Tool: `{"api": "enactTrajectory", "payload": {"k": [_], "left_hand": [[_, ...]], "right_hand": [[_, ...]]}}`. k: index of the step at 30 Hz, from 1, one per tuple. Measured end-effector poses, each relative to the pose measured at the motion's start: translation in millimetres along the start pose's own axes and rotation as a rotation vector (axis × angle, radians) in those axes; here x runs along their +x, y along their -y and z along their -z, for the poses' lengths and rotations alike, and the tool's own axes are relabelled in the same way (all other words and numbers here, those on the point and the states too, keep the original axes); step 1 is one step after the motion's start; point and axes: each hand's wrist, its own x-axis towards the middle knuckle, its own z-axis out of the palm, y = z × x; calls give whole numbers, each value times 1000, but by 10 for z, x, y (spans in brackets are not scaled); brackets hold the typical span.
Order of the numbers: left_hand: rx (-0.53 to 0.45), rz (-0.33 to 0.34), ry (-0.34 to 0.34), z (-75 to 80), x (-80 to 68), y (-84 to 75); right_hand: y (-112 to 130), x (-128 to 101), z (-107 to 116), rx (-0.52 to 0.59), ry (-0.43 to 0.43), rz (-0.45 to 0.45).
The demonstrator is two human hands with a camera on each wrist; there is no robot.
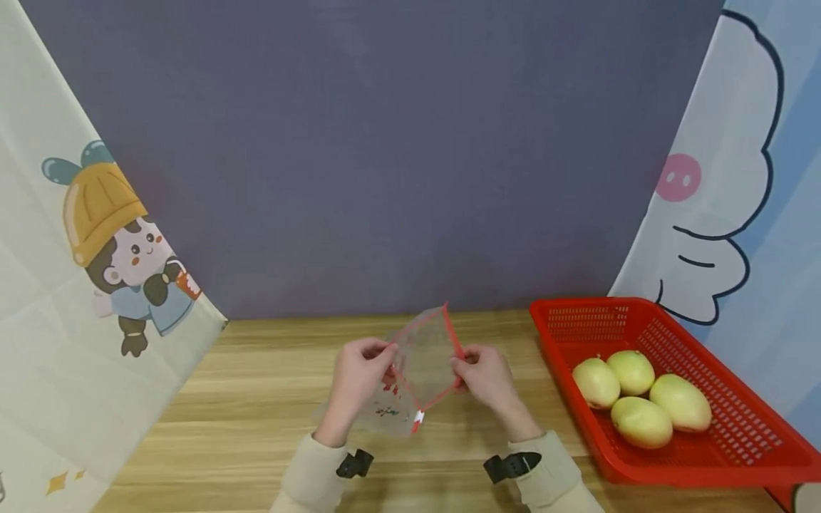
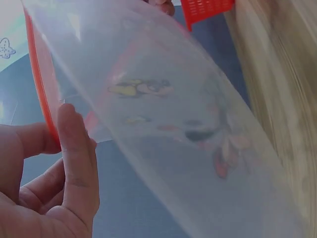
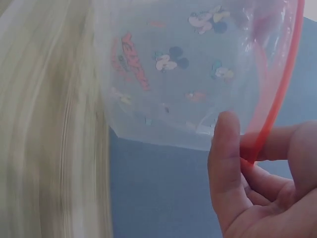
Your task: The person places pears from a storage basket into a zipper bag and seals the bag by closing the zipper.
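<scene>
A translucent zip bag (image 1: 428, 356) with red edging and small cartoon prints is held up above the table, its mouth spread apart. My left hand (image 1: 363, 374) pinches one red edge between thumb and fingers, which the left wrist view shows on the orange-red zip strip (image 2: 37, 74). Opposite it, my right hand (image 1: 487, 377) pinches the other red edge; in the right wrist view thumb and fingers close on the strip (image 3: 280, 106). A white slider (image 1: 420, 416) sits at the bag's near corner. Nothing shows inside the bag.
On the right stands a red plastic basket (image 1: 606, 445) holding several pale yellow-green oval fruits (image 1: 641, 422). Both hands are above a wood-grain table (image 1: 256, 399). A dark grey cloth panel (image 1: 385, 164) rises behind, with printed cloths (image 1: 51, 342) at the sides.
</scene>
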Motion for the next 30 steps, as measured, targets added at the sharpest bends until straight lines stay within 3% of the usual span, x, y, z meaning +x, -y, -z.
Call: {"api": "enactTrajectory", "payload": {"k": [8,15,22,30], "left_hand": [[-43,26,-49,51,37,-5],[-100,61,-59,57,7,-20],[-152,78,-37,46,-14,-39],[-235,104,-62,62,18,-3]], "right_hand": [[18,12,107,60,-7,-28],[27,5,147,-8,-29,16],[73,-28,132,11,-13,42],[101,-43,159,10,-36,36]]}}
